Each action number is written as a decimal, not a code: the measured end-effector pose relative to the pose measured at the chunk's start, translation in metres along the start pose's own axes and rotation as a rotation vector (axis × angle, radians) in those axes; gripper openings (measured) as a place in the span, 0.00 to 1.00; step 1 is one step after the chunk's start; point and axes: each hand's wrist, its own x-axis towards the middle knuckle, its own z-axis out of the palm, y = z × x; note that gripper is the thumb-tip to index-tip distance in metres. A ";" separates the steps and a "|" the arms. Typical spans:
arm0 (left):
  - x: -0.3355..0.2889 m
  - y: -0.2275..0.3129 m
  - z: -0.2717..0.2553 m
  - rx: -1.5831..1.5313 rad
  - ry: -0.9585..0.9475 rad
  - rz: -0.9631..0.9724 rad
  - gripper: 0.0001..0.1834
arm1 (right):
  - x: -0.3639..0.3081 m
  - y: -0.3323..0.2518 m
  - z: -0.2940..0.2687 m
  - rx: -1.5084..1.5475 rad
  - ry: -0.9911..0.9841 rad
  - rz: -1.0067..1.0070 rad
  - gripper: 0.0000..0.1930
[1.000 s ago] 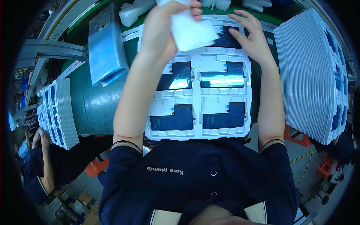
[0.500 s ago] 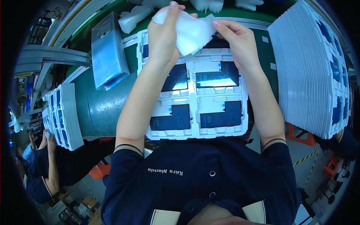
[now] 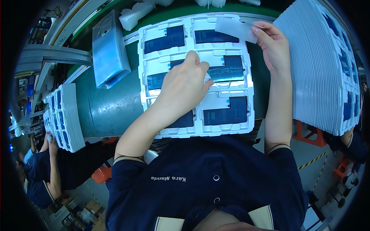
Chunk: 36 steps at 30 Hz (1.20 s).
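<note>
A white moulded tray (image 3: 196, 86) lies before me, its compartments holding several flat black battery-like packs (image 3: 225, 115) with a notched corner. Over its middle row is my left hand (image 3: 185, 79), fingers closed, with a bit of white sheet (image 3: 208, 78) showing under the fingertips. The hand hides part of the packs beneath it. At the tray's far right corner my right hand (image 3: 271, 42) pinches one thin, translucent white sheet (image 3: 237, 30) by its edge. That sheet hangs over the end of the far right pack (image 3: 214, 36).
Tall stacks of filled white trays stand at right (image 3: 316, 73) and left (image 3: 71, 115). A blue-tinted clear plastic stack (image 3: 110, 54) lies on the green table (image 3: 111, 107) beside the tray. White sheet bundles (image 3: 135, 17) lie at the back. A co-worker (image 3: 46, 165) is at lower left.
My hands have moved apart. The left has come down over the tray's middle with the white sheets; the right has gone rightward with a single sheet.
</note>
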 end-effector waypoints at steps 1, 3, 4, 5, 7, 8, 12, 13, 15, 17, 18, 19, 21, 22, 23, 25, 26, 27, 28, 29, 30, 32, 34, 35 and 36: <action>0.001 -0.003 0.002 0.002 0.052 0.055 0.19 | -0.001 -0.001 -0.001 -0.003 -0.012 0.014 0.09; 0.011 -0.009 0.001 -0.123 0.042 0.031 0.18 | -0.003 -0.003 0.000 -0.042 -0.023 0.011 0.09; 0.015 -0.012 0.000 -0.185 0.036 0.019 0.18 | -0.004 -0.004 0.002 -0.076 -0.023 -0.005 0.09; 0.017 -0.015 0.002 -0.215 0.060 0.076 0.15 | -0.004 -0.005 0.005 -0.110 -0.023 -0.021 0.10; 0.012 -0.011 -0.004 -0.237 0.012 0.107 0.13 | -0.007 -0.005 0.007 -0.171 -0.093 -0.054 0.10; 0.008 -0.008 -0.009 -0.249 -0.013 0.123 0.12 | -0.008 -0.004 0.009 -0.201 -0.126 -0.070 0.10; -0.015 -0.007 -0.030 -0.271 0.028 0.216 0.10 | -0.023 -0.014 0.018 -0.514 -0.314 0.055 0.09; -0.021 -0.007 -0.037 -0.304 -0.026 0.197 0.10 | -0.025 -0.011 0.019 -0.566 -0.342 0.044 0.08; -0.028 -0.005 -0.038 -0.345 -0.082 0.176 0.09 | -0.032 -0.014 0.021 -0.669 -0.358 0.066 0.08; -0.034 -0.004 -0.035 -0.360 -0.082 0.161 0.09 | -0.038 -0.019 0.024 -0.696 -0.379 0.065 0.07; -0.035 -0.005 -0.033 -0.360 -0.066 0.143 0.09 | -0.038 -0.020 0.025 -0.681 -0.393 0.072 0.07; -0.035 -0.006 -0.031 -0.363 -0.052 0.132 0.08 | -0.039 -0.021 0.025 -0.670 -0.401 0.079 0.07; -0.035 -0.006 -0.028 -0.366 -0.044 0.116 0.08 | -0.043 -0.023 0.025 -0.675 -0.398 0.055 0.07; -0.034 -0.007 -0.026 -0.364 -0.049 0.111 0.09 | -0.045 -0.024 0.026 -0.690 -0.385 0.021 0.07; -0.033 -0.007 -0.025 -0.362 -0.053 0.106 0.09 | -0.047 -0.024 0.027 -0.706 -0.373 -0.013 0.07; -0.030 -0.008 -0.024 -0.350 -0.102 0.136 0.09 | -0.050 -0.027 0.026 -0.760 -0.403 -0.040 0.07; -0.029 -0.008 -0.023 -0.344 -0.125 0.149 0.09 | -0.050 -0.028 0.026 -0.787 -0.420 -0.053 0.07; -0.029 -0.009 -0.022 -0.346 -0.139 0.167 0.09 | -0.050 -0.029 0.027 -0.816 -0.433 -0.068 0.07; -0.028 -0.009 -0.021 -0.346 -0.155 0.187 0.09 | -0.050 -0.030 0.027 -0.845 -0.443 -0.083 0.07; -0.028 -0.010 -0.020 -0.347 -0.170 0.207 0.09 | -0.050 -0.030 0.028 -0.874 -0.454 -0.098 0.07; -0.026 -0.011 -0.018 -0.348 -0.205 0.203 0.09 | -0.051 -0.030 0.029 -0.862 -0.450 -0.115 0.07; -0.024 -0.013 -0.016 -0.353 -0.275 0.197 0.10 | -0.053 -0.029 0.031 -0.840 -0.444 -0.147 0.08; -0.024 -0.015 -0.016 -0.358 -0.257 0.212 0.10 | -0.056 -0.034 0.034 -0.912 -0.446 -0.092 0.09; -0.023 -0.016 -0.016 -0.360 -0.250 0.220 0.10 | -0.056 -0.035 0.035 -0.947 -0.446 -0.064 0.09; -0.023 -0.017 -0.017 -0.360 -0.245 0.223 0.10 | -0.056 -0.033 0.034 -0.986 -0.408 -0.203 0.10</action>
